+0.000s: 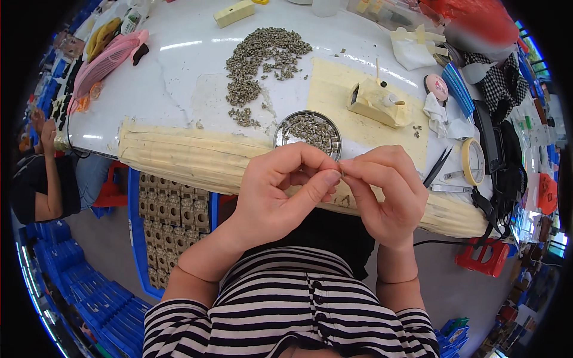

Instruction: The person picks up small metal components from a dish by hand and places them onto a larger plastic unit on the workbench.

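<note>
My left hand (286, 191) and my right hand (388, 191) meet fingertip to fingertip above the taped front edge of the table (185, 149). Both are closed in a pinch. Something tiny sits between the fingertips, too small to name, and I cannot tell which hand bears it. Just beyond my fingers stands a round metal dish (278, 138) holding many small metal parts (310, 128). Past the dish, a large heap of similar small metal parts (262, 51) spreads over the white tabletop.
A tape-wrapped block (379, 104) rests on a yellowish sheet (328, 77). To the right lie tweezers (439, 167), a tape roll (473, 161) and a blue striped item (458, 89). A pink basket (107, 62) is at left. Below, a blue crate (137, 238) holds metal pieces. Another person (48, 179) sits far left.
</note>
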Motion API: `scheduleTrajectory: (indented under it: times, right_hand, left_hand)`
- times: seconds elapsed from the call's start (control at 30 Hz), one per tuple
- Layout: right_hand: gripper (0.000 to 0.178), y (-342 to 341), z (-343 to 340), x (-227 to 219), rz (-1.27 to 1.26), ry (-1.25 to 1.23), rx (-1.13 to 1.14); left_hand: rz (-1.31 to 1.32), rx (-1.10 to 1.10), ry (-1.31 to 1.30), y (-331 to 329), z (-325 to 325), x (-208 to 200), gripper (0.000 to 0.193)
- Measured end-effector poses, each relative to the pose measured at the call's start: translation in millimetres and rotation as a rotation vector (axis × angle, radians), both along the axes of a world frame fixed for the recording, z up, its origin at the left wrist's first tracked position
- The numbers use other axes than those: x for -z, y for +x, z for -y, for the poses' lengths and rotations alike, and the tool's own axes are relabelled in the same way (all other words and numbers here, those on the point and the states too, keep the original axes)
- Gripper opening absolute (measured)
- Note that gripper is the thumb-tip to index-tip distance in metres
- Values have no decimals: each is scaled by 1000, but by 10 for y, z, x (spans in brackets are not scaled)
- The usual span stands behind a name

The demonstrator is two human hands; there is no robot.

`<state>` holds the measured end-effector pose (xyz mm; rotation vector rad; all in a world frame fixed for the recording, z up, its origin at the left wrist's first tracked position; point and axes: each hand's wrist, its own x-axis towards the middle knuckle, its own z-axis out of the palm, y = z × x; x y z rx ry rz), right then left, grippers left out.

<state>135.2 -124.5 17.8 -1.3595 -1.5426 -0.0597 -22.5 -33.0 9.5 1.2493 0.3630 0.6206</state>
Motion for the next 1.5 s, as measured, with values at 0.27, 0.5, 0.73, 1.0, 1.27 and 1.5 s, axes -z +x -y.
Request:
scheduleTrajectory:
  times: [0.27, 0.5, 0.73, 1.0, 1.27, 1.5]
  right_hand:
    - [26, -3, 4, -28, 82, 11, 23]
    - [29, -27, -36, -30, 179, 34, 37]
    - [26, -6, -39, -36, 131, 1, -1]
    - [19, 38, 20, -60, -225, -177, -70]
    - [20, 62, 24, -62, -200, -187, -82]
    - [22, 41, 11, -64, -163, -198, -93]
  left_hand:
    - [7, -36, -18, -4, 19, 11, 12]
    - [-16, -86, -10, -36, 31, -5, 13]
    - [-31, -67, -39, -44, 21, -16, 13]
    - [-24, -25, 10, -10, -1, 3, 13]
    - [-14, 42, -175, -22, -1, -25, 13]
    - [-8, 30, -185, -44, -9, -10, 12]
